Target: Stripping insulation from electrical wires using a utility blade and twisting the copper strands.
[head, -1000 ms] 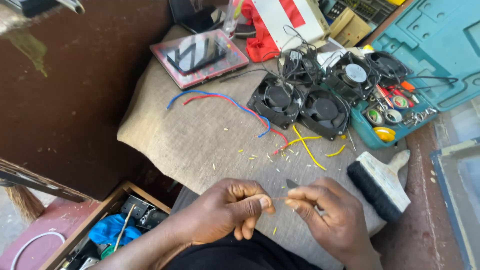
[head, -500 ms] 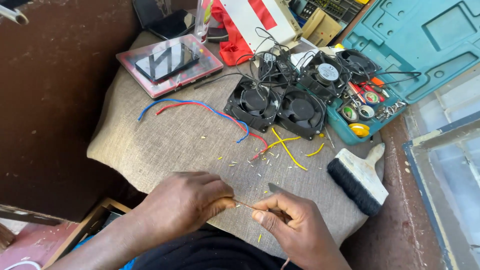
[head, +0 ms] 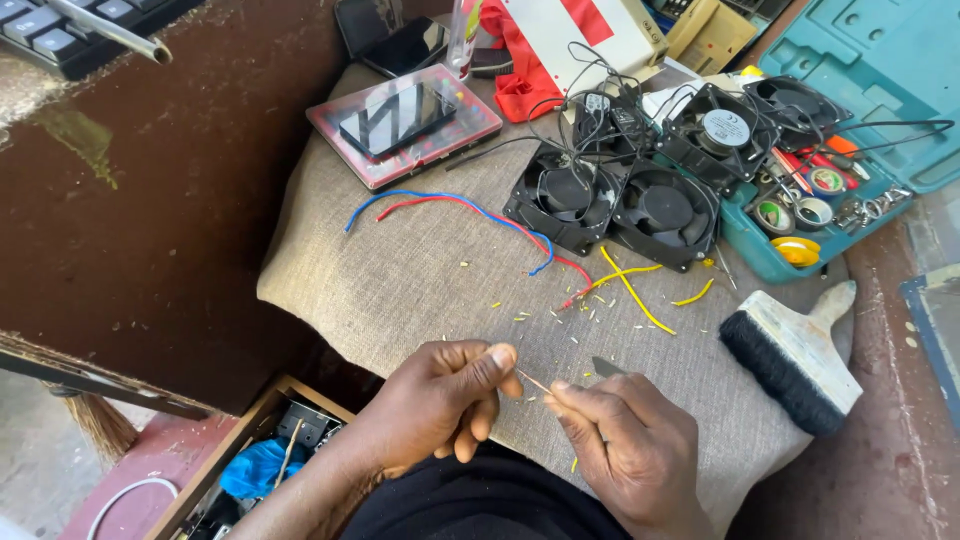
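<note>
Down at the bottom centre of the frame, your left hand (head: 440, 400) pinches one end of a thin bare wire (head: 533, 381) between thumb and forefinger, and your right hand (head: 625, 440) pinches the other end, so the short strand runs between the two sets of fingertips just above the burlap-covered tabletop (head: 400, 290). Your right hand is also closed around a small blade (head: 607, 367), whose grey tip pokes out past the knuckles. Tiny yellow offcuts lie scattered on the cloth just above your hands. Farther up, toward the centre, a blue wire (head: 450, 205), a red wire (head: 470, 207) and yellow wires (head: 630, 290) trail from a cluster of black cooling fans (head: 620, 195). At lower right a wide paintbrush (head: 790, 355) lies on the cloth, below an open teal tool case (head: 850, 110). A phone in a red-edged clear case (head: 400, 125) sits at upper centre.
</note>
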